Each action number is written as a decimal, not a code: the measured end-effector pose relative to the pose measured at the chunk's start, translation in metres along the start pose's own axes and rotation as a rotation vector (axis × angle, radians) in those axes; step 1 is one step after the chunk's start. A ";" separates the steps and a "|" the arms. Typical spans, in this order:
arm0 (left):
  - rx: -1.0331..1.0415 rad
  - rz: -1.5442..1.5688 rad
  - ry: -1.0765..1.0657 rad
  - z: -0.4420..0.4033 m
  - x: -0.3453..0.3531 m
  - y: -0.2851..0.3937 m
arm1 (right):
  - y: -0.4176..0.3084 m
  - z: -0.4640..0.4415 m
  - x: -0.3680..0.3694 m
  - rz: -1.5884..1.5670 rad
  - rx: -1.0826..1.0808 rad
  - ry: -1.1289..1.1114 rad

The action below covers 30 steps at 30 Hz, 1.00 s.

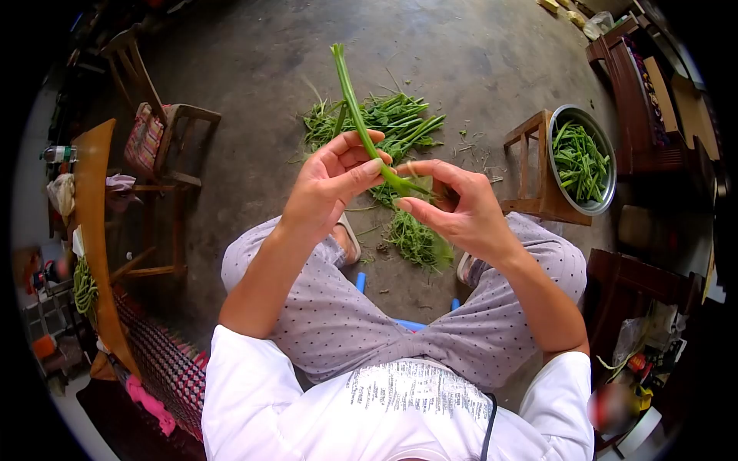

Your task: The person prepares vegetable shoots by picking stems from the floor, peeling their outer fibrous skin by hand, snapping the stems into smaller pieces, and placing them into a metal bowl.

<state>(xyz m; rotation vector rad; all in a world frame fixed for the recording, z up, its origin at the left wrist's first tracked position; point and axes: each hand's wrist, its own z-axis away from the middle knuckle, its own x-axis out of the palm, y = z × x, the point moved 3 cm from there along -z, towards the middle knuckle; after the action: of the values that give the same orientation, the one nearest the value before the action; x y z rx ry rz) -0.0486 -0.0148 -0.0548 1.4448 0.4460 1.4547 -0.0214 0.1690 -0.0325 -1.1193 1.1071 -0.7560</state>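
Clamps vegetable stalk (350, 94) in left grip (332, 178); cannot tell closure of right grip (466, 209) beside stalk; risks snapping from overbending.

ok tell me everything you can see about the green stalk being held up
The stalk is long, slender and green, smooth-looking and gently curved. It tilts in the air, its paler, cut-looking top end leaning away from the person. The left hand has it pinched between thumb and fingers near its lower part. Below that grip it narrows into thin green pieces, blurred beside the right hand's fingertips; whether those touch it is unclear.
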 end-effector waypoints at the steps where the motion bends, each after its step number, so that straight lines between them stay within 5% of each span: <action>1: 0.000 0.001 -0.001 0.000 0.003 0.000 | 0.005 0.000 0.003 -0.061 0.061 -0.004; 4: 0.002 0.068 0.043 0.000 0.004 -0.001 | 0.003 0.001 0.000 -0.115 0.114 0.014; 6: 0.030 -0.413 0.151 0.003 -0.004 0.002 | -0.002 0.002 -0.007 -0.092 0.098 0.037; 7: 0.028 -0.412 0.152 0.005 -0.004 0.001 | -0.001 0.002 -0.009 -0.092 0.100 0.036; 10: 0.833 -1.220 0.114 0.014 0.020 0.026 | 0.002 0.004 -0.014 -0.073 0.102 0.019; 13: 0.967 -1.399 -0.112 0.006 0.028 0.019 | -0.002 0.005 -0.017 -0.036 0.100 -0.022; 20: 0.678 -1.038 -0.178 0.006 0.026 0.007 | -0.002 0.010 -0.020 -0.215 0.097 -0.072; 30: 0.669 -0.630 0.063 0.002 0.035 -0.013 | -0.009 0.008 -0.010 -0.081 -0.067 0.131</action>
<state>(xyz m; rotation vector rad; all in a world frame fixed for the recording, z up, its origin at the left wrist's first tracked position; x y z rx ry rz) -0.0347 0.0185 -0.0460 1.5495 1.3862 0.8619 -0.0161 0.1783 -0.0205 -1.1899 1.2101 -0.8707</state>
